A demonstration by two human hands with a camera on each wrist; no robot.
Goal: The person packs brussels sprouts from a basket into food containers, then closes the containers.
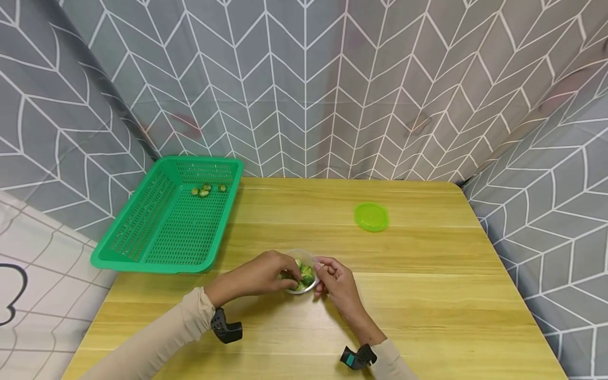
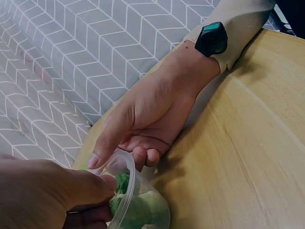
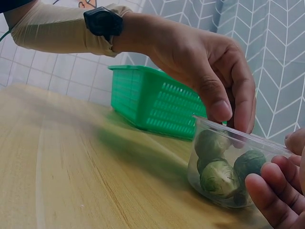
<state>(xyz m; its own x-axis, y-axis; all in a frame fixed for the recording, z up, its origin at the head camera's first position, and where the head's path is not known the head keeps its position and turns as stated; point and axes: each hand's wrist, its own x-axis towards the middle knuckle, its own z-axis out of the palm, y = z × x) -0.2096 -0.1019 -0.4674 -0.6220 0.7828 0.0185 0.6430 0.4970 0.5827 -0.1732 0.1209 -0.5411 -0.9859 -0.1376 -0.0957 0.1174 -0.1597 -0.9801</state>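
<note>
A small clear plastic tub (image 3: 190,174) stands on the table with several green Brussels sprouts (image 3: 219,179) inside. My left hand (image 1: 266,274) reaches over its rim from the left, thumb and fingers pinching a Brussels sprout (image 2: 122,182) inside; the fingertips are partly hidden. On the opposite side, my right hand (image 1: 339,285) grips the tub's rim, thumb on top and fingers against the outer wall. In the left wrist view, the right hand (image 2: 150,114) lies beyond the tub.
A green perforated basket (image 1: 223,227) stands at the left of the wooden table (image 1: 427,306), with several sprouts (image 1: 203,193) at its far end. A lime-green round lid (image 1: 371,217) lies at the back right. Patterned curtains (image 1: 304,89) hang behind the table.
</note>
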